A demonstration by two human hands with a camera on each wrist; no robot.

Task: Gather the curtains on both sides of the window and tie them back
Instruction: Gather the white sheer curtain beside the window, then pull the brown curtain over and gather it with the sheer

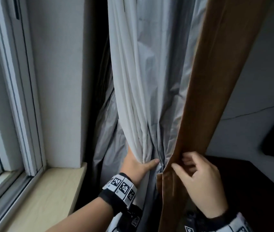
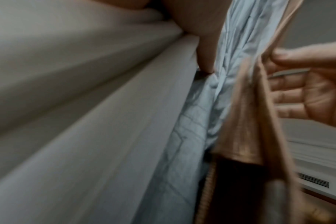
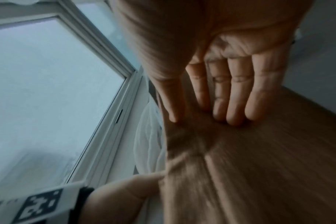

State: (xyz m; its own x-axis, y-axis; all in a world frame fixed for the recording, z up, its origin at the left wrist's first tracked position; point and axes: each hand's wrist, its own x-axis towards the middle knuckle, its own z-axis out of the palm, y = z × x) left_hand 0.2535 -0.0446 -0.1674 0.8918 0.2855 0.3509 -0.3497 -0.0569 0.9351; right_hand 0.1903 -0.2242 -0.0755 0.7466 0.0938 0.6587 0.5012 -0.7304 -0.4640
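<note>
A pale grey curtain [image 1: 149, 81] with a white sheer layer [image 1: 129, 97] hangs bunched beside the window. My left hand [image 1: 139, 164] grips this bundle at sill height, thumb [image 2: 206, 60] across the front and fingers hidden behind the cloth. A brown curtain [image 1: 216, 81] hangs just to the right, in front of the grey one. My right hand [image 1: 196, 169] pinches a fold at its left edge between thumb and fingers [image 3: 238, 98]. In the left wrist view the right hand [image 2: 316, 98] shows palm-on against the brown cloth [image 2: 246, 121]. The two hands are a hand's width apart.
The window [image 1: 7, 97] and its wooden sill [image 1: 49, 198] lie to the left, with a white wall pillar [image 1: 62, 81] between glass and curtains. Dark furniture [image 1: 253, 190] stands at the right below a grey wall. A white vented unit [image 2: 316, 178] sits low behind the curtains.
</note>
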